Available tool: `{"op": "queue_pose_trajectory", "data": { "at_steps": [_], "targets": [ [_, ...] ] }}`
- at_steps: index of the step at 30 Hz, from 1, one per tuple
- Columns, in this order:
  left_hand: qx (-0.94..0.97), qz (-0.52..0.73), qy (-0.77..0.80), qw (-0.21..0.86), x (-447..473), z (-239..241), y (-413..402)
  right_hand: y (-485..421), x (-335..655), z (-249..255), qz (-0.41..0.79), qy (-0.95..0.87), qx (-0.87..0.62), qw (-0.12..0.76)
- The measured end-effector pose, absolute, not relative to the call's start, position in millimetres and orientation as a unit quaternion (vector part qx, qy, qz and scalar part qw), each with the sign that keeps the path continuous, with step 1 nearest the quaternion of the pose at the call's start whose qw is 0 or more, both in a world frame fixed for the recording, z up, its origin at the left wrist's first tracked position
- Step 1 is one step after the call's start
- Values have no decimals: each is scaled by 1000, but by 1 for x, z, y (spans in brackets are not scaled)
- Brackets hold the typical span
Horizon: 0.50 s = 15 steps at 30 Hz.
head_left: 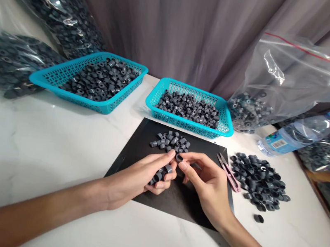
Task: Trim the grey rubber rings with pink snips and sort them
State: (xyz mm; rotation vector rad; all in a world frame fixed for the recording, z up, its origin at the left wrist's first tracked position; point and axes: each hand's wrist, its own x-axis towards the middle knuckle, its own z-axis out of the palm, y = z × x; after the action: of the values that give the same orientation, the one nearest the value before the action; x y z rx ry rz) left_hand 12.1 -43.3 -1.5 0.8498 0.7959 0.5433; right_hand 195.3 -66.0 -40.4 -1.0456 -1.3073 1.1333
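Note:
My left hand (157, 170) is curled around several small dark grey plastic rings (159, 175), its thumb and fingertips pressed near the top. Close beside it, my right hand (203, 175) pinches a single grey ring (179, 158) between thumb and index finger. Both hands are over a black mat (167, 203). Behind them on the mat lies a small heap of grey cylindrical pieces (170, 140). Pink-handled thread snips (229, 173) rest at the mat's right edge. Right of these, a pile of dark hollow caps or rings (259, 182) is on the white table.
Two turquoise baskets, left (108, 106) and middle (189, 128), hold many grey pieces. A zip bag (248, 111) and a water bottle (301, 134) stand at the right. Filled plastic bags (14, 62) are at the left. One loose ring (258, 218) lies near the pile.

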Motion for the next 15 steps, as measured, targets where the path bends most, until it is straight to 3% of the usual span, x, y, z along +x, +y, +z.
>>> {"op": "queue_pose_trajectory", "data": {
  "at_steps": [15],
  "targets": [
    [399,242,367,805,12,-2,-42,-63,197,-41,498,-551,-437,508]
  ]
}}
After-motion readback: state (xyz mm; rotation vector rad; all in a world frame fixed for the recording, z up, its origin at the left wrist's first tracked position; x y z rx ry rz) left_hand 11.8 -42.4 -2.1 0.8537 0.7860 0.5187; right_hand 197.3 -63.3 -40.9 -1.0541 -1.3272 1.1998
